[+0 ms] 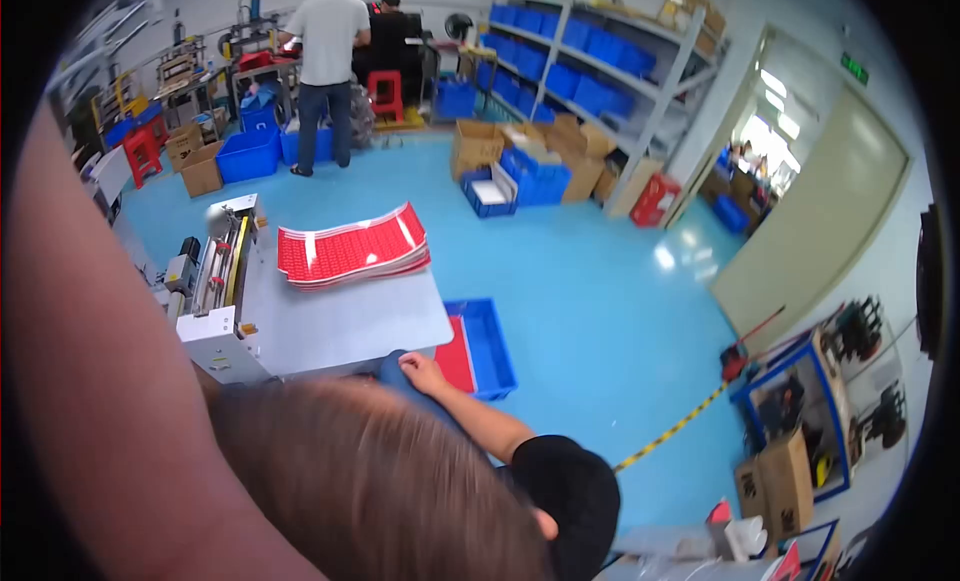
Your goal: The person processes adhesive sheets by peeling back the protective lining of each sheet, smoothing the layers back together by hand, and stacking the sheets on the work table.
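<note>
A large bare forearm (pixel 110 381), which appears to be my left arm, rises along the left side; its hand is outside the picture. Below the camera, a head of dark hair (pixel 370 481) blurs across the bottom. From the black sleeve (pixel 565 496), my right hand (pixel 428 374) rests by a dark-clothed knee, its fingers loosely curled with no object visible in them. Closest to it are the corner of the grey worktable (pixel 350 331) and a blue bin (pixel 490 346) holding a red sheet (pixel 455 356). A stack of red sheets with white edges (pixel 350 246) lies on the worktable.
A roller machine (pixel 218 271) adjoins the table's left side. Farther back, a person in a white shirt (pixel 332 41) stands near blue bins (pixel 248 156). Shelving with blue boxes (pixel 600 46), cartons (pixel 475 149), an open doorway, and a blue-framed rack (pixel 800 411) occupy the right side.
</note>
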A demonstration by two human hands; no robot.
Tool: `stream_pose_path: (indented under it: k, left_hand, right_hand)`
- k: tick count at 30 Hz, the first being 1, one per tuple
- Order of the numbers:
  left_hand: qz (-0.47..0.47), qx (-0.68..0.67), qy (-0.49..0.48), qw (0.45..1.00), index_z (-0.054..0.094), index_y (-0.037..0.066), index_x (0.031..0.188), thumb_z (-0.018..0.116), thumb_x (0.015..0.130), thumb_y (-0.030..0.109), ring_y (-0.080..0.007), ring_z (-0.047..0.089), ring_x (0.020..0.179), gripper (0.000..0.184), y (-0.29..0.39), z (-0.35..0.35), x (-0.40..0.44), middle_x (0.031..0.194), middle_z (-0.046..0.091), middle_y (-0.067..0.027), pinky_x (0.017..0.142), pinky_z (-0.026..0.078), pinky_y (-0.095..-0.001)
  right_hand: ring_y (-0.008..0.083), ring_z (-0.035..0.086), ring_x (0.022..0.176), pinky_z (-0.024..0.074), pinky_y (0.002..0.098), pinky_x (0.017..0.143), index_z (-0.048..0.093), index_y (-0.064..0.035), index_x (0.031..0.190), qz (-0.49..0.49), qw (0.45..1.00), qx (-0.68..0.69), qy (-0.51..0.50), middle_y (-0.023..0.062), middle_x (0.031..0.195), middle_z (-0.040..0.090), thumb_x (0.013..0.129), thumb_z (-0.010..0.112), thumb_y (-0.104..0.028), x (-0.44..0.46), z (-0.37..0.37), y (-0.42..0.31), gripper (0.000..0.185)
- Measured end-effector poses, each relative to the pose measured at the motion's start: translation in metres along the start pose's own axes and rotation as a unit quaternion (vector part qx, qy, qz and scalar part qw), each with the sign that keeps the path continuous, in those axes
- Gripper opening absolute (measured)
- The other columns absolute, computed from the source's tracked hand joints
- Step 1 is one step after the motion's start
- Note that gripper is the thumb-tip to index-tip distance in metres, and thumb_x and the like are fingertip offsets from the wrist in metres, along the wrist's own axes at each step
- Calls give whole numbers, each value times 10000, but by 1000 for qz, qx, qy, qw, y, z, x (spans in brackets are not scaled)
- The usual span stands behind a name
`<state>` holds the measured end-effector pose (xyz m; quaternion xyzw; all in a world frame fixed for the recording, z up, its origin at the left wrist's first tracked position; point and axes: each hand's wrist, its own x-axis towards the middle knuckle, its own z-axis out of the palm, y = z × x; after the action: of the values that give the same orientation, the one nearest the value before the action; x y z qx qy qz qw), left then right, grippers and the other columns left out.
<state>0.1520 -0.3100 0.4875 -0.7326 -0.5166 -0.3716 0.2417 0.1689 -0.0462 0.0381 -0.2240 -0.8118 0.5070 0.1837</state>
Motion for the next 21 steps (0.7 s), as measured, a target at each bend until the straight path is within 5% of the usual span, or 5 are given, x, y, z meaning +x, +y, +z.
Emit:
stream_pose_path:
  k: [2,11,21]
  left_hand:
    - [-9,7,15,1000,524,-16,1305,500,953,179,-270,576,1173,404,15,7,-2,1298,570,-185,1050,420,-402]
    - [16,42,20,999,515,-21,1310,491,953,178,-270,566,1188,410,57,50,-54,1308,561,-189,1060,412,-400]
    - [-39,-5,-48,998,506,-26,1315,482,953,178,-271,554,1206,417,-13,34,-21,1320,550,-194,1071,404,-398]
  right_hand:
    - [183,662,1010,507,339,914,685,-56,1089,-57,990,110,-63,82,1038,718,947,611,-167,-5,-4,28,195]
    - [196,666,1009,512,343,904,694,-45,1067,-70,997,-21,37,96,1034,719,948,615,-177,-18,6,30,194]
    - [210,671,1008,518,348,893,705,-32,1043,-46,995,-67,54,112,1029,722,950,619,-187,-2,7,13,200]
